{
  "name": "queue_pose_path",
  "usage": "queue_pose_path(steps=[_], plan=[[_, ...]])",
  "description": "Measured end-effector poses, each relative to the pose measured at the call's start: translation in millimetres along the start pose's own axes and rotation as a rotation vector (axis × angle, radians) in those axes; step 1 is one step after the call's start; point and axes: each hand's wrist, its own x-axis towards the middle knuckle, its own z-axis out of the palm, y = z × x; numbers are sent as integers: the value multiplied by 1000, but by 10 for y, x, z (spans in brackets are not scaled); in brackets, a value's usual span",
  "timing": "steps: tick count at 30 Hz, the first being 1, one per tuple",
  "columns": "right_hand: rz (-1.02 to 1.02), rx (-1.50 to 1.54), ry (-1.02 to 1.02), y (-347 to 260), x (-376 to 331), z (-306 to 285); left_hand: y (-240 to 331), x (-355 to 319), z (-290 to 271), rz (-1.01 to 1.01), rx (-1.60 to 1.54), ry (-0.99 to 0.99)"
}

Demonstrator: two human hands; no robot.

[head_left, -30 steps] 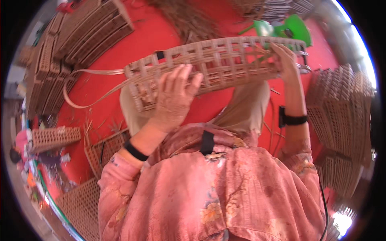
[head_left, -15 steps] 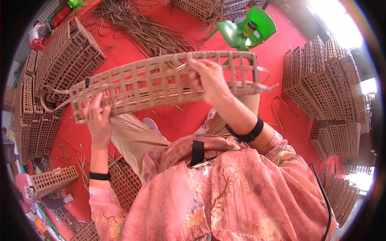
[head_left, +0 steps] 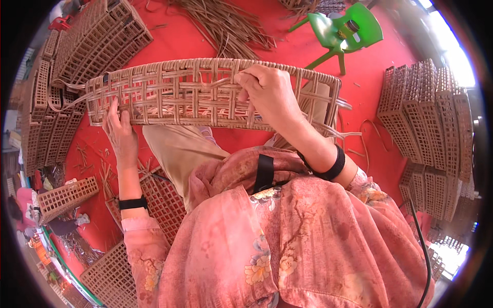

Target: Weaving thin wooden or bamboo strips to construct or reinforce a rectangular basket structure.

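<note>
A long, openwork brown basket [head_left: 174, 64] lies across in front of me above my legs, with one lattice side facing me. My left hand [head_left: 121, 136] grips its lower left edge, fingers against the lattice. At the upper middle of that side, my right hand [head_left: 269, 92] has its fingers pinched on a thin weaving strand [head_left: 220, 82] running left through the lattice. The fingertips of this hand are partly hidden. Loose strand ends [head_left: 339, 133] stick out at the basket's right end, and others curl off its left end.
Stacked baskets stand at the left [head_left: 97, 41] and the right [head_left: 429, 113]. A green chair [head_left: 334, 38] holding a jar [head_left: 349, 30] is at the far right. Loose strips [head_left: 226, 25] lie on the red floor. A lattice piece [head_left: 159, 192] lies beside my left arm.
The basket has tilted, so its lattice side faces me more fully. My right hand stays pinched near the upper rim, slightly farther right. The whole view has shifted a little.
</note>
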Motion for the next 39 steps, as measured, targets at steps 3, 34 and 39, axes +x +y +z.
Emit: queue_pose_path(steps=[3, 34, 39], plan=[[-253, -236, 132, 55, 60, -69, 12, 77, 12, -26, -12, -17], [-39, -418, -60, 150, 25, -728, 1932, 1730, -717, -132, -857, -669], [59, -489, -219, 99, 128, -744, 1955, 1732, -578, -42, -1013, -666]])
